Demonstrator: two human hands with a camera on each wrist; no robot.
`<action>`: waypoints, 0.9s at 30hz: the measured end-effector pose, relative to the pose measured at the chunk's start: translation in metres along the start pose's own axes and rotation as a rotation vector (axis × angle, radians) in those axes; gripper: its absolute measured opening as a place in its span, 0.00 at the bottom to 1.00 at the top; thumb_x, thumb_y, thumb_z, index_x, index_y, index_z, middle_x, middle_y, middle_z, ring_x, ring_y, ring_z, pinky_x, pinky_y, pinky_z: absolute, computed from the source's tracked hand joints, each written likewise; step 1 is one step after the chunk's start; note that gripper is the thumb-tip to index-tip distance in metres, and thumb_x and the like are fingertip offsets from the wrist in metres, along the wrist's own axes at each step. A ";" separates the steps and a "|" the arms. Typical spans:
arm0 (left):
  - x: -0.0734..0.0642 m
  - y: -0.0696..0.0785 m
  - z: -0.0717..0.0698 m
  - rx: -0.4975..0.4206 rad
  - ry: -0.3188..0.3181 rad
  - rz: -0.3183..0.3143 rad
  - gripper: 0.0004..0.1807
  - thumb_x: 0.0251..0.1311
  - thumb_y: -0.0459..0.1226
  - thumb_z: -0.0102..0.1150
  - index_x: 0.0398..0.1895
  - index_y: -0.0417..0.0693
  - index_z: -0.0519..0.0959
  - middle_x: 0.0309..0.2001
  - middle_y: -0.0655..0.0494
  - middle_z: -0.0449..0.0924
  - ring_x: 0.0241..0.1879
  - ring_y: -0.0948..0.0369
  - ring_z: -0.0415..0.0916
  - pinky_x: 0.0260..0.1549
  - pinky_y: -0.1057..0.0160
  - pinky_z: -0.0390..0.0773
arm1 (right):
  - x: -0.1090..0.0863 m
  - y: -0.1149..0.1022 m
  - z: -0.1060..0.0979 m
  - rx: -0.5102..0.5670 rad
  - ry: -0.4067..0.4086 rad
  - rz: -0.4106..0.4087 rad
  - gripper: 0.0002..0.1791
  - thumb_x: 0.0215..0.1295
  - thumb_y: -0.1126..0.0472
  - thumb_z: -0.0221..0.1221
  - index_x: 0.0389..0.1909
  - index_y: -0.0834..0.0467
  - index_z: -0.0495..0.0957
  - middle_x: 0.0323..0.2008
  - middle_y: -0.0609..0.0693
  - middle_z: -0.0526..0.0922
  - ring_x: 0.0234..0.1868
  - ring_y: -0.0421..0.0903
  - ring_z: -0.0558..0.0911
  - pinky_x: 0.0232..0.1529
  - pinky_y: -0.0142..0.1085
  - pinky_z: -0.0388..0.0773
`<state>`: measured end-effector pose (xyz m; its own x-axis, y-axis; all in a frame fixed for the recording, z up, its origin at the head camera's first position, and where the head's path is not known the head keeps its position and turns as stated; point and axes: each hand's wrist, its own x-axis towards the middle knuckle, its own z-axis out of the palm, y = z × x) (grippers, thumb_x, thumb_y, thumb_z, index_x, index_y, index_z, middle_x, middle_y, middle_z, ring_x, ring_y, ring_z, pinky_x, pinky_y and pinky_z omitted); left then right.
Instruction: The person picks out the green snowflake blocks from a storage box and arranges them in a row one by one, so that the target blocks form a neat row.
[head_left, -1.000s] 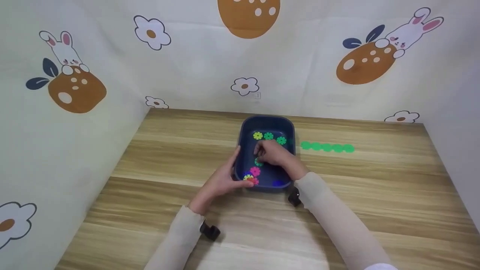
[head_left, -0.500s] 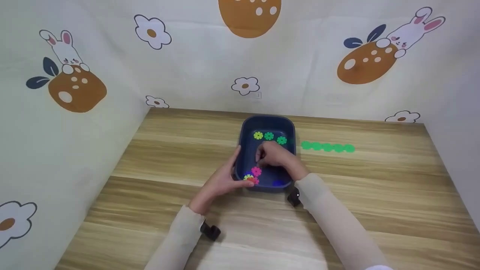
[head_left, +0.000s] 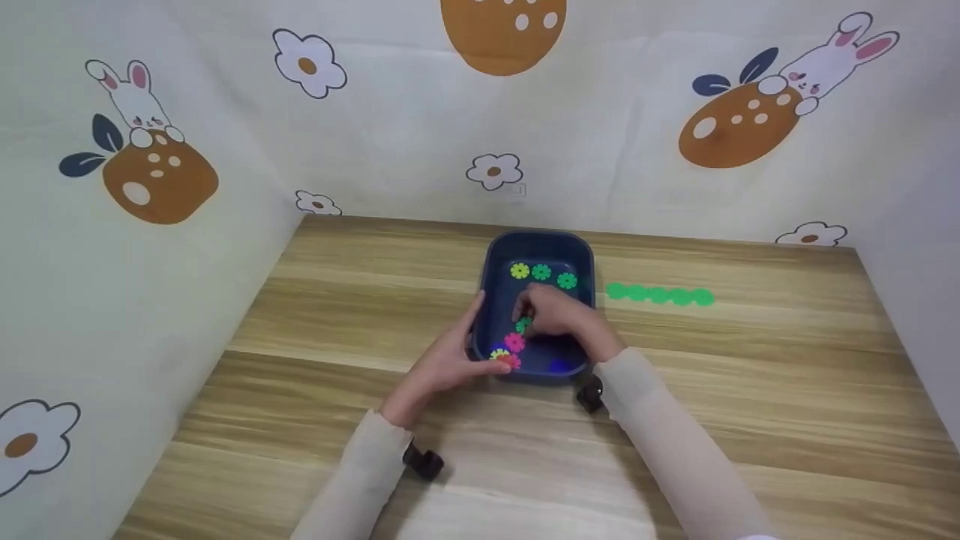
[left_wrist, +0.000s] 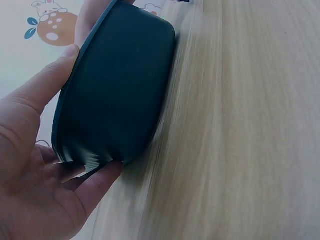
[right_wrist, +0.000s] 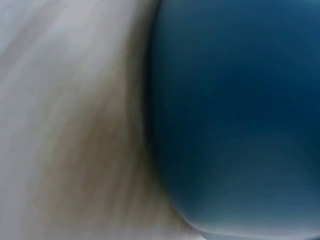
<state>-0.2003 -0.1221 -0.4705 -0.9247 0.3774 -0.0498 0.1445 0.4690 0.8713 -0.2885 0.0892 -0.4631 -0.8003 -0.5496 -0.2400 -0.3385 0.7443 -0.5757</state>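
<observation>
A dark blue plastic bin (head_left: pixel 541 244) stands on the table. My left hand (head_left: pixel 450 361) grips its near left corner, thumb on the near rim and fingers along the outer side; the left wrist view shows the hand on the bin's outer wall (left_wrist: pixel 120 80). Inside the bin, my right hand (head_left: pixel 551 309) has its fingers curled down and pinches a green snowflake disc (head_left: pixel 523 325). Just below those fingertips lies a pink disc (head_left: pixel 514 342). Yellow, red and blue discs overlap in the near left corner. In the right wrist view, the blurred bin wall (right_wrist: pixel 235 110) hides the hand.
At the bin's far end lie a yellow disc (head_left: pixel 520 271) and two green discs (head_left: pixel 541 271). A blue disc (head_left: pixel 559 366) is in the near right corner. Right of the bin, a row of joined green discs (head_left: pixel 660 295) lies on the wooden table (head_left: pixel 360 300). A patterned cloth hangs behind.
The green disc at my right fingertips, hidden half a second ago, shows again, slightly right of where it was. My left hand keeps its grip on the bin.
</observation>
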 end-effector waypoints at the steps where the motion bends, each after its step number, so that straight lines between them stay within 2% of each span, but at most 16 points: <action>1: 0.000 0.000 0.000 -0.003 -0.002 0.001 0.65 0.49 0.48 0.77 0.82 0.57 0.39 0.81 0.52 0.44 0.79 0.51 0.47 0.77 0.47 0.51 | 0.000 0.000 0.000 0.002 0.001 0.001 0.09 0.55 0.66 0.70 0.38 0.57 0.83 0.41 0.54 0.79 0.39 0.47 0.77 0.44 0.40 0.79; 9: -0.002 -0.001 0.000 -0.014 -0.006 -0.014 0.64 0.51 0.48 0.76 0.82 0.58 0.39 0.81 0.53 0.43 0.79 0.51 0.47 0.77 0.47 0.52 | 0.002 0.000 0.002 0.064 0.038 -0.012 0.12 0.55 0.67 0.71 0.39 0.58 0.80 0.35 0.52 0.80 0.36 0.45 0.76 0.41 0.37 0.76; 16: 0.000 -0.001 0.000 -0.030 0.005 0.009 0.64 0.50 0.45 0.77 0.82 0.53 0.40 0.81 0.46 0.46 0.78 0.48 0.52 0.76 0.46 0.54 | 0.002 -0.001 0.000 0.148 0.111 -0.041 0.05 0.56 0.66 0.71 0.30 0.59 0.84 0.26 0.50 0.83 0.26 0.40 0.76 0.30 0.29 0.73; 21: 0.000 0.000 0.001 -0.039 -0.002 0.010 0.64 0.50 0.49 0.76 0.82 0.56 0.40 0.81 0.49 0.45 0.78 0.49 0.50 0.76 0.45 0.53 | 0.000 -0.001 -0.002 0.190 0.136 -0.009 0.02 0.61 0.62 0.69 0.32 0.56 0.86 0.30 0.50 0.87 0.27 0.40 0.79 0.32 0.30 0.78; 27: 0.000 0.002 0.002 -0.012 -0.011 -0.027 0.64 0.50 0.50 0.76 0.82 0.60 0.39 0.81 0.50 0.46 0.77 0.49 0.52 0.76 0.45 0.55 | -0.003 0.000 -0.008 0.266 0.172 0.018 0.04 0.64 0.60 0.67 0.35 0.55 0.88 0.35 0.51 0.89 0.30 0.39 0.83 0.36 0.31 0.83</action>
<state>-0.1995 -0.1196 -0.4692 -0.9244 0.3731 -0.0790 0.1147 0.4697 0.8754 -0.2895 0.0939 -0.4563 -0.8844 -0.4484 -0.1296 -0.2002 0.6153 -0.7624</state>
